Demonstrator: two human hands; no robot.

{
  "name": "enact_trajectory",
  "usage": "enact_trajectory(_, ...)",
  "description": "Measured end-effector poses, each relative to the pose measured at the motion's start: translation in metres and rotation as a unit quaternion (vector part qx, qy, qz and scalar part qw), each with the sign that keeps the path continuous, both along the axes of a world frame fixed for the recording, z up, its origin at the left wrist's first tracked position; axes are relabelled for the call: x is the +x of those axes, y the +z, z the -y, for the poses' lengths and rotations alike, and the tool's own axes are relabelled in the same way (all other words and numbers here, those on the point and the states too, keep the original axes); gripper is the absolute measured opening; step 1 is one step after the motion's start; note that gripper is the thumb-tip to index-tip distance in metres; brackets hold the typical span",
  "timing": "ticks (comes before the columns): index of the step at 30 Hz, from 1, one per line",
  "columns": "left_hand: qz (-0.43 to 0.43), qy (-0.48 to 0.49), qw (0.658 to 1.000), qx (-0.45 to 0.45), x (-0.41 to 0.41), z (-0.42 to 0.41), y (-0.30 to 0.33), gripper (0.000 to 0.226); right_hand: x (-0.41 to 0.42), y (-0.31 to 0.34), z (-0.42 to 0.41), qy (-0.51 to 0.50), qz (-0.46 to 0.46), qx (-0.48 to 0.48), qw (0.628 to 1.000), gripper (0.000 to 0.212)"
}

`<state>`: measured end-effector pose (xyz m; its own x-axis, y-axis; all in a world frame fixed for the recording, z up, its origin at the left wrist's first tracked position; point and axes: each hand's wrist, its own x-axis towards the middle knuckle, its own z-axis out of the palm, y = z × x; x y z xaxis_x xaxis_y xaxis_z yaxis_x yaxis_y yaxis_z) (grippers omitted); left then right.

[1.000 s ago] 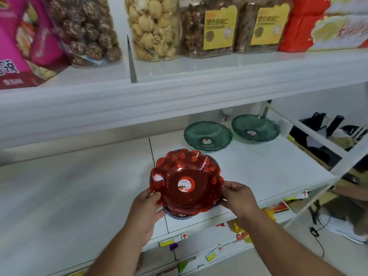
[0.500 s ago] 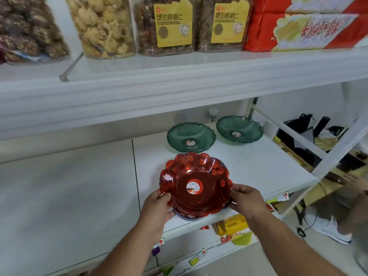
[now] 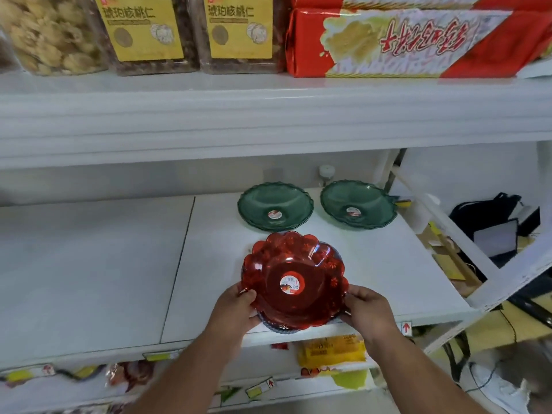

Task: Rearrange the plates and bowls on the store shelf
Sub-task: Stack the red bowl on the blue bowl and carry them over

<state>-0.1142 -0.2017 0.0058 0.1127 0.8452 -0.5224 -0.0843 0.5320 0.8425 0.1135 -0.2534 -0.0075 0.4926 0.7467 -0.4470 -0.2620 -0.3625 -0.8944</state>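
The left hand (image 3: pixel 236 306) is seen at the left rim of a red scalloped bowl (image 3: pixel 294 279), its fingers (image 3: pixel 249 293) curled and pinching that rim. The bowl is held near the front edge of the white shelf (image 3: pixel 119 279), with a darker dish (image 3: pixel 277 327) nested beneath it. The right rim is gripped by the right hand (image 3: pixel 369 309), fingers pressed together. Behind, two green bowls (image 3: pixel 275 206) (image 3: pixel 358 204) are set side by side, apart.
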Motion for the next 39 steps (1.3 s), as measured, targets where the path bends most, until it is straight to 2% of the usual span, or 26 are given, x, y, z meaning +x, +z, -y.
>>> enact_trajectory(6,-0.014,0.018,1.0,-0.01,0.012,0.004,-0.009,0.03,0.014,-0.007,0.001,0.014,0.0,-0.018,1.0,0.027)
enact_trajectory(21,-0.009,-0.008,1.0,-0.005,0.019,0.009,-0.013,0.029,0.019,-0.011,0.007,0.026,0.017,-0.045,0.999,0.035)
enact_trajectory(30,-0.024,-0.008,1.0,-0.005,0.019,0.014,-0.017,0.029,0.021,-0.012,0.01,0.03,0.011,-0.054,0.998,0.03)
enact_trajectory(39,0.01,-0.01,1.0,0.013,0.017,0.02,-0.019,0.029,0.02,-0.007,0.017,0.047,-0.005,-0.037,0.998,0.038)
